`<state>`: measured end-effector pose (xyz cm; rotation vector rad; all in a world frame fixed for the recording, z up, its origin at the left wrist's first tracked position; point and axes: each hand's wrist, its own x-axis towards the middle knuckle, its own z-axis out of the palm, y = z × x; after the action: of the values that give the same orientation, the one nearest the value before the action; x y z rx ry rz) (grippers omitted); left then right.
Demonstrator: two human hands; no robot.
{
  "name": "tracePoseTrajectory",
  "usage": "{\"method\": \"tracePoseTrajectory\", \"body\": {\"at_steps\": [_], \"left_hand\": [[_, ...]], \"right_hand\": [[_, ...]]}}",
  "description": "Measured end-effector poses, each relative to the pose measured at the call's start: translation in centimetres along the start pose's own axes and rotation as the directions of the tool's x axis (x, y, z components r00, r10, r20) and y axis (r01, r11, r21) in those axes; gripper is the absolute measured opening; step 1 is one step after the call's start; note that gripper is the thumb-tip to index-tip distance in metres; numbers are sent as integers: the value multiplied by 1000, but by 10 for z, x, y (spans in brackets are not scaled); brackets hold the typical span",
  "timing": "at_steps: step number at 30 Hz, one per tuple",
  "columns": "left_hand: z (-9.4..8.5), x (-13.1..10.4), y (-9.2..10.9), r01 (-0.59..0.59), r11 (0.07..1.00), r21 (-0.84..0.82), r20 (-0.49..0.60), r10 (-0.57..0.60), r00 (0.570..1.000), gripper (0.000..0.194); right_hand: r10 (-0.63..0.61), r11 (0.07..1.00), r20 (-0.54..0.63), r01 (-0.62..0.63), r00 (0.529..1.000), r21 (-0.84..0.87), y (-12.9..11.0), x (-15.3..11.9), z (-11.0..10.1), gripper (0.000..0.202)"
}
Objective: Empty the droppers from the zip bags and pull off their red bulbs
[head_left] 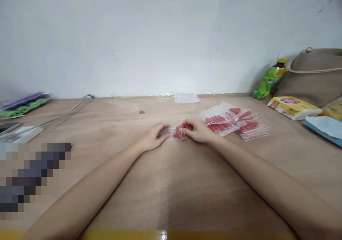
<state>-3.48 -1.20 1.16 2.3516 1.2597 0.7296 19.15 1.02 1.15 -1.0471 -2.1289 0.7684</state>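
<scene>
A small clear plastic bag [179, 133] with several red pieces in it lies on the table between my hands. My left hand [156, 136] grips the bag's left end between thumb and fingers. At its right end, my right hand [197, 130] has its fingers closed on the bag's edge beside the red pieces. Just to the right of my right hand, a pile of clear bags [227, 120] holding more red pieces is spread out, the bags overlapping.
A flat bag [187, 98] lies by the wall. At right are a green bottle [269, 79], a yellow tissue pack [294, 107], a blue packet [324, 128] and a large handbag [312, 77]. Purple and green packs [24, 105] and a grey cable [66, 115] are at left.
</scene>
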Motion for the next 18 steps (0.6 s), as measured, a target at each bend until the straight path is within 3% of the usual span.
{"method": "tracePoseTrajectory", "body": {"at_steps": [3,6,12,14,18], "left_hand": [[0,-1,0,5,1000,7,0,-5,1000,36],[0,0,0,5,1000,9,-8,-5,1000,35],[-2,1,-3,-49,999,-2,9,49,999,33],[-5,1,-6,-44,999,16,8,44,999,33],[-17,1,-17,13,997,77,17,-14,1000,35]], "right_hand": [[21,994,47,-26,999,105,0,-1,-1,29],[-7,995,83,-1,997,103,-4,-3,-1,38],[-66,998,32,66,997,7,-10,-5,-5,20],[-18,997,-11,19,1000,80,-8,-5,-8,21],[202,922,-9,-187,979,339,-5,-3,-16,31]]}}
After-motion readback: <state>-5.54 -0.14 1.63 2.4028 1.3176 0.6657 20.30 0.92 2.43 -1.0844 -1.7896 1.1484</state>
